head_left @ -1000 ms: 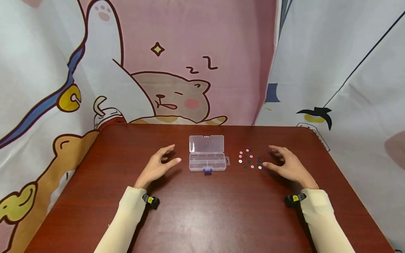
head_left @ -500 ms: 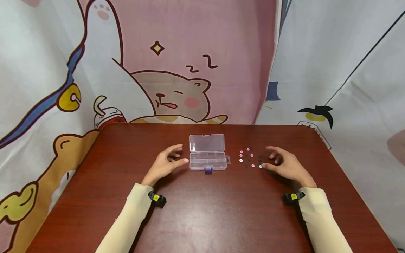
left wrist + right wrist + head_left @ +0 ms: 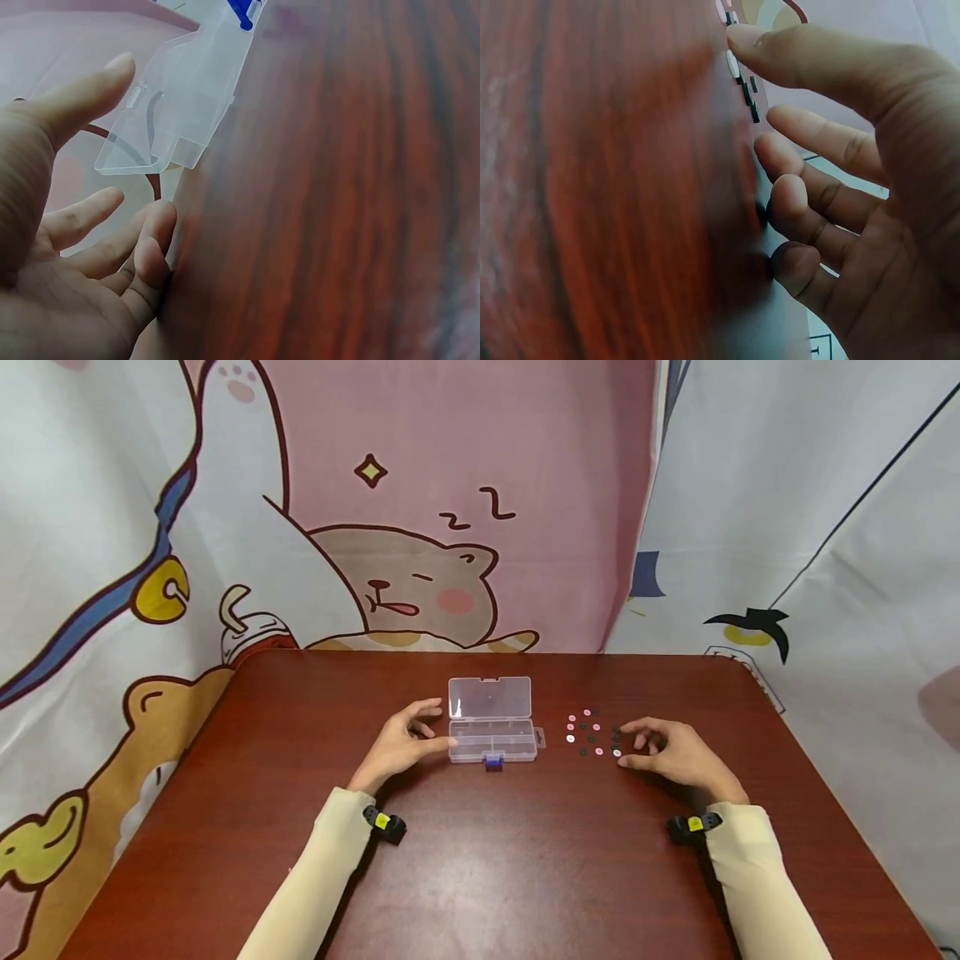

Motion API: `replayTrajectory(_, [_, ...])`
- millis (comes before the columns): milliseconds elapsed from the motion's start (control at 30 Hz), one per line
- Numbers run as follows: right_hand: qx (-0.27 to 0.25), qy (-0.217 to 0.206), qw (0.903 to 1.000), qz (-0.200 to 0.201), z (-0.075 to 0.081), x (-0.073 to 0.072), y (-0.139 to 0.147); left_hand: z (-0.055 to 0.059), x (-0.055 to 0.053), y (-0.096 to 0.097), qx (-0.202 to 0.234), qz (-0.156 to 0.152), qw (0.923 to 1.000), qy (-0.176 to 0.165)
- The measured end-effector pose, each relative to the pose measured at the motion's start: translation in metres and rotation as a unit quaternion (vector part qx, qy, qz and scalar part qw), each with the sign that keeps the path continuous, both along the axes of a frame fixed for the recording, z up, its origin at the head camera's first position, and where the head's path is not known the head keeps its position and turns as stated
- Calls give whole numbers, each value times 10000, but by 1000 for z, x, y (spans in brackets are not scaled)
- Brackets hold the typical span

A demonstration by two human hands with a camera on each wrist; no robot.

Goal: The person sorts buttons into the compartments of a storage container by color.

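Observation:
A clear plastic compartment box (image 3: 492, 740) stands with its lid (image 3: 490, 698) raised at the back and a blue latch (image 3: 492, 763) at the front. My left hand (image 3: 401, 742) is at the box's left side, thumb tip right at its edge in the head view, fingers apart and holding nothing. Small round buttons (image 3: 598, 751), pink, white and dark, lie scattered to the right of the box. Beside their right edge is my right hand (image 3: 675, 752), thumb and index finger spread around a white button (image 3: 617, 752) and dark ones. In the right wrist view its other fingers (image 3: 791, 262) curve loosely near the tabletop.
Both hands are over a dark reddish-brown wooden table (image 3: 495, 860). A printed cloth (image 3: 450, 468) with cartoon animals hangs behind it. A black camera (image 3: 386, 825) is strapped to the left wrist, another camera (image 3: 692, 828) to the right.
My left hand has moved right, up to the box's left edge. My right hand has shifted slightly left and toward me, nearer the rightmost buttons. Box and buttons stay in place.

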State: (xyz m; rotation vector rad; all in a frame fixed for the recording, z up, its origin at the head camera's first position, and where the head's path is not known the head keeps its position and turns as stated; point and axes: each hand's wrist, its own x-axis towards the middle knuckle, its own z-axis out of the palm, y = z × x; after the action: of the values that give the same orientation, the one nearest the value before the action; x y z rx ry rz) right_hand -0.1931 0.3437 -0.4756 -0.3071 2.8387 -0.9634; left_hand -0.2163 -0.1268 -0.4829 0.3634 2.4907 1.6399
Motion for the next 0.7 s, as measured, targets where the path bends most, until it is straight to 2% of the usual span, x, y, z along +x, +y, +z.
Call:
replayTrajectory(367, [-19, -88, 10000, -29, 0, -1, -5, -6, 1, 3, -139, 33, 9999, 12])
replayTrajectory(700, [45, -50, 9999, -127, -1, 2, -5, -6, 6, 6, -168, 20, 9999, -26])
